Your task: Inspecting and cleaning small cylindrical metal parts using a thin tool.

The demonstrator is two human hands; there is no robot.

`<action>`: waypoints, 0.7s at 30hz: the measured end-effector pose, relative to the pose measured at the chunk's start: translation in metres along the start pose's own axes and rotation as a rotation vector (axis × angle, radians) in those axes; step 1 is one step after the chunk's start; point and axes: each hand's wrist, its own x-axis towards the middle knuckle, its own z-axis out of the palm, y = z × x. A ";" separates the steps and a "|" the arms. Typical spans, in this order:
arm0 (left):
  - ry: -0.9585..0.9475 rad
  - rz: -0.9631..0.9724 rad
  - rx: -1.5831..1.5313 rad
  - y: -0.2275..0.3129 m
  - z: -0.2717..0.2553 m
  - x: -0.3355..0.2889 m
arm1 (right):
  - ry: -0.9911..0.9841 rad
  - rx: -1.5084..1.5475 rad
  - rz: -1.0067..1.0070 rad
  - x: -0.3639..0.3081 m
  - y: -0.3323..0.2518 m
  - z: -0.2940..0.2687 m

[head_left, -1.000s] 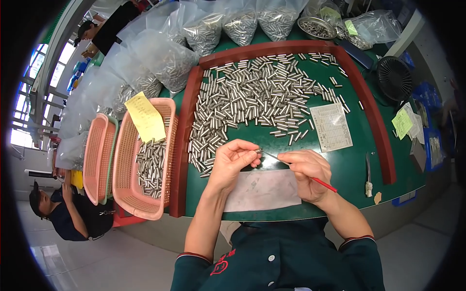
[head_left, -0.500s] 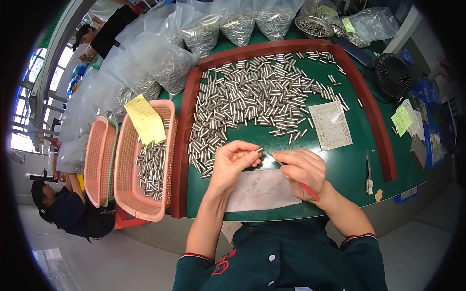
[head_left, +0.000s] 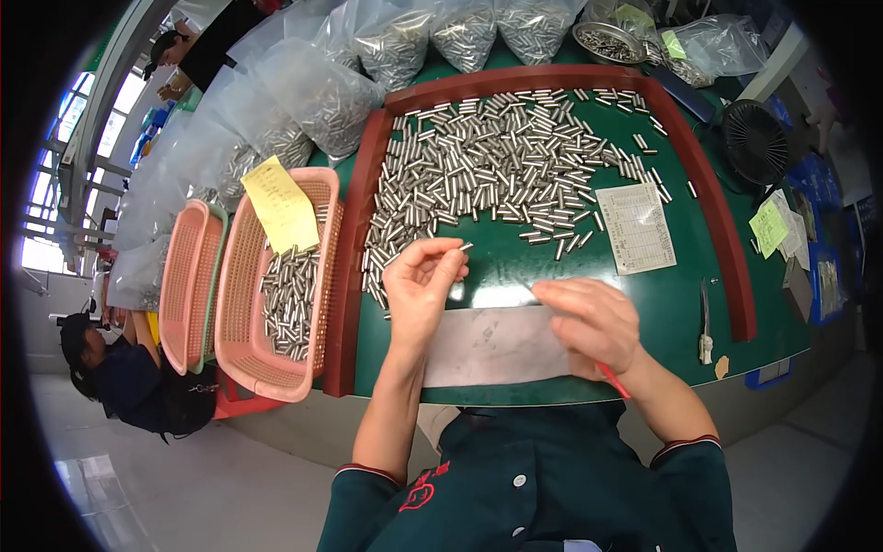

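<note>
My left hand point(head_left: 423, 285) pinches a short metal pin point(head_left: 466, 246) between thumb and fingertips, above the near left part of the green table. My right hand point(head_left: 593, 327) is closed around a slim red-handled tool point(head_left: 613, 381). The red end sticks out below the palm, and a thin tip shows past the fingers; its exact kind cannot be made out. Tool and pin are apart. Beneath the hands lies a pale cloth point(head_left: 497, 345). Beyond them spreads a heap of loose shiny metal pins point(head_left: 487, 166).
A dark red wooden frame point(head_left: 363, 212) borders the heap. Left stands a pink basket point(head_left: 237, 313) of pins with a yellow note. Pin-filled plastic bags point(head_left: 395, 51) line the back. A printed sheet point(head_left: 636, 228), a knife point(head_left: 705, 322) and a black fan point(head_left: 754, 143) lie or stand right. Two people are at left.
My hands have drawn apart: the left one went up and left with the pin, the right one moved right and away with the tool. The whole view has shifted slightly.
</note>
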 end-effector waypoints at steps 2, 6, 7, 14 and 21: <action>-0.024 0.059 0.030 0.007 -0.003 -0.003 | -0.008 -0.042 0.039 0.012 -0.004 -0.008; 0.043 0.317 0.424 0.023 -0.006 -0.019 | -0.023 -0.052 -0.014 0.018 0.009 -0.016; 0.050 0.375 0.513 0.025 -0.006 -0.022 | 0.018 -0.048 -0.028 0.012 0.018 -0.012; -0.196 0.538 1.258 0.002 0.001 -0.055 | -0.035 -0.001 0.008 -0.014 0.025 0.003; 0.233 0.015 0.039 0.026 -0.023 -0.083 | -0.061 0.060 0.038 -0.022 0.032 0.007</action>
